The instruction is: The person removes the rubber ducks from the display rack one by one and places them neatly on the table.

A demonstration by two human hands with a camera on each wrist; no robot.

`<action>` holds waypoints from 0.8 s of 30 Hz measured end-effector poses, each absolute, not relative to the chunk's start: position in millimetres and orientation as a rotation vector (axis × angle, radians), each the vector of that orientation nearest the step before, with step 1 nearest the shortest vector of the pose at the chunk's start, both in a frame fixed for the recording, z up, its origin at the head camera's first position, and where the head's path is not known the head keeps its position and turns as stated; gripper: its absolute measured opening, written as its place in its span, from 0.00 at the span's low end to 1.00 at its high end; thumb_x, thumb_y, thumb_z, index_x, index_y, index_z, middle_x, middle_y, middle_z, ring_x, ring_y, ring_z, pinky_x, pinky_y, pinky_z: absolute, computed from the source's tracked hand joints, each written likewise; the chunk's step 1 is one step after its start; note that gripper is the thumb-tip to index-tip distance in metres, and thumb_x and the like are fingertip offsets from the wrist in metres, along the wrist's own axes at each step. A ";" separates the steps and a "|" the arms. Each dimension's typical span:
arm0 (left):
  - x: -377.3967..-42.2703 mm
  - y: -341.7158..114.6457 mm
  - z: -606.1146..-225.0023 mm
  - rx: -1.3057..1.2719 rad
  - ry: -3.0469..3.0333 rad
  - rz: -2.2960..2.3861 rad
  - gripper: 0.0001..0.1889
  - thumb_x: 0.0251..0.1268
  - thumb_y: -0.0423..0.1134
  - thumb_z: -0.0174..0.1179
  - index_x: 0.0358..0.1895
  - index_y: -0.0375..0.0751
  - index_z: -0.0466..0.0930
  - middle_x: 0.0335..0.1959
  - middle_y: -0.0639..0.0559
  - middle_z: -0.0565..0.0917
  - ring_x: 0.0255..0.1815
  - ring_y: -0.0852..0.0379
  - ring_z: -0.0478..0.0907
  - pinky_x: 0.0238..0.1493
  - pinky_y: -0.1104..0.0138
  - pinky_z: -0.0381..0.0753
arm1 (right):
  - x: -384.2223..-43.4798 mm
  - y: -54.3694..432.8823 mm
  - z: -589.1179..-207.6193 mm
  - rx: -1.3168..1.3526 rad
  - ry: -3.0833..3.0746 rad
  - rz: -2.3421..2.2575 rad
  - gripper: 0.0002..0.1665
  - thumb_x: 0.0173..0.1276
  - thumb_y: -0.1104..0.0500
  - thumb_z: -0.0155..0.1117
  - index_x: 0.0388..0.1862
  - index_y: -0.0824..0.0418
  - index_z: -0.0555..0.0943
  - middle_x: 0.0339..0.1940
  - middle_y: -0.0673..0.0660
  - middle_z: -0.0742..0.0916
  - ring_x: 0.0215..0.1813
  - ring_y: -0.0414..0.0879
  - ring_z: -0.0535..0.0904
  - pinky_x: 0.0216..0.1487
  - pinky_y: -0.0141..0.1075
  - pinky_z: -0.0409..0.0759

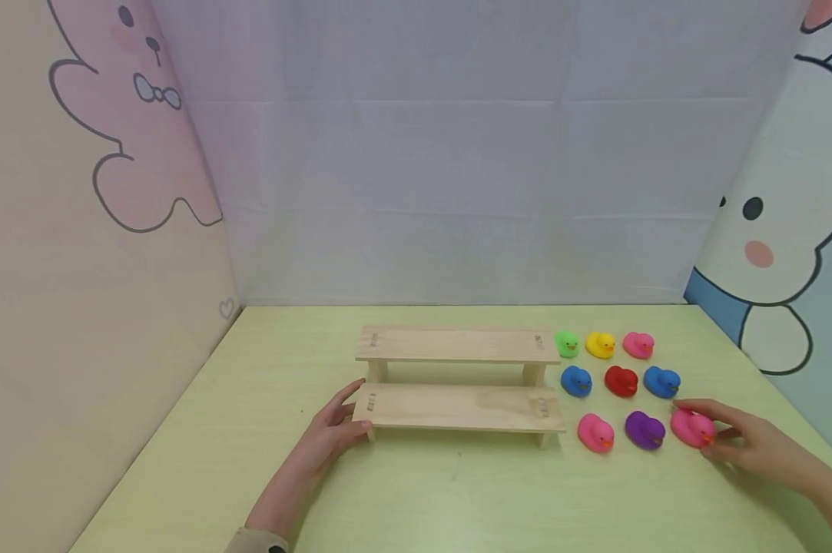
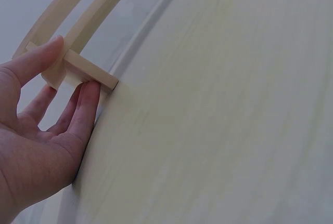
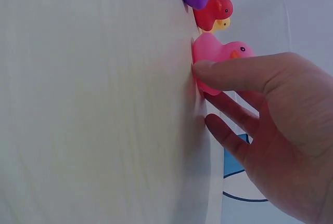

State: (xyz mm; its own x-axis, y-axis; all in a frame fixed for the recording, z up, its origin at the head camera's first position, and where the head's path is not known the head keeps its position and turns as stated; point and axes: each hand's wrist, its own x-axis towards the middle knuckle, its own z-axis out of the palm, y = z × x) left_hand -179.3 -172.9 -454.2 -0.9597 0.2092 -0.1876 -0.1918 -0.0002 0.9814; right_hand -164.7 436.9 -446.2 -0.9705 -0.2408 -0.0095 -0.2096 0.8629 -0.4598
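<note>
A two-step wooden shelf (image 1: pixel 457 405) stands on the table. My left hand (image 1: pixel 329 434) holds its left end, thumb on the lower step. In the left wrist view, that thumb lies on the board while the fingers reach the shelf's wooden leg (image 2: pixel 91 70). Far to the right, my right hand (image 1: pixel 757 442) pinches a pink rubber duck (image 1: pixel 692 428) at the front right corner of the duck group. The right wrist view has the thumb over the near side of this duck (image 3: pixel 213 50), down at the tabletop. Beside it sits a purple duck (image 1: pixel 644 430).
Left of the purple duck is another pink duck (image 1: pixel 596 433). Behind are a blue duck (image 1: pixel 577 381), a red duck (image 1: pixel 621 381) and another blue duck (image 1: pixel 661 382). Farthest back are green (image 1: pixel 567 344), yellow (image 1: pixel 600 345) and pink (image 1: pixel 638 345) ducks. Printed cloth walls enclose the table.
</note>
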 end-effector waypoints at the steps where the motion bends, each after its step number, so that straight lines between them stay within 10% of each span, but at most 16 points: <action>1: -179.5 -172.9 -454.0 0.021 1.998 2.040 0.41 0.65 0.33 0.63 0.78 0.55 0.54 0.69 0.32 0.66 0.54 0.57 0.78 0.53 0.68 0.79 | -165.3 436.2 -445.2 -0.346 2.956 -0.701 0.36 0.57 0.64 0.72 0.66 0.66 0.72 0.62 0.70 0.78 0.49 0.18 0.68 0.38 0.24 0.78; 6: -180.5 -172.0 -454.5 -0.001 1.991 2.043 0.40 0.64 0.33 0.63 0.78 0.56 0.55 0.69 0.33 0.66 0.55 0.56 0.78 0.54 0.67 0.79 | -167.2 433.3 -442.2 -0.295 2.931 -0.642 0.36 0.57 0.65 0.71 0.66 0.68 0.72 0.62 0.74 0.77 0.51 0.59 0.76 0.38 0.24 0.78; 17: -180.0 -172.9 -453.8 0.020 1.973 2.049 0.41 0.65 0.32 0.61 0.78 0.55 0.53 0.70 0.33 0.65 0.54 0.57 0.77 0.54 0.67 0.79 | -167.2 430.8 -440.1 -0.267 2.928 -0.635 0.37 0.57 0.67 0.71 0.66 0.68 0.71 0.62 0.75 0.77 0.53 0.63 0.77 0.36 0.25 0.78; 24: -180.1 -172.1 -452.7 0.003 1.979 2.041 0.41 0.65 0.33 0.62 0.78 0.55 0.54 0.70 0.33 0.65 0.55 0.57 0.77 0.54 0.67 0.79 | -165.4 429.3 -435.0 -0.249 2.901 -0.657 0.44 0.54 0.59 0.76 0.68 0.68 0.69 0.62 0.77 0.75 0.52 0.64 0.77 0.44 0.52 0.84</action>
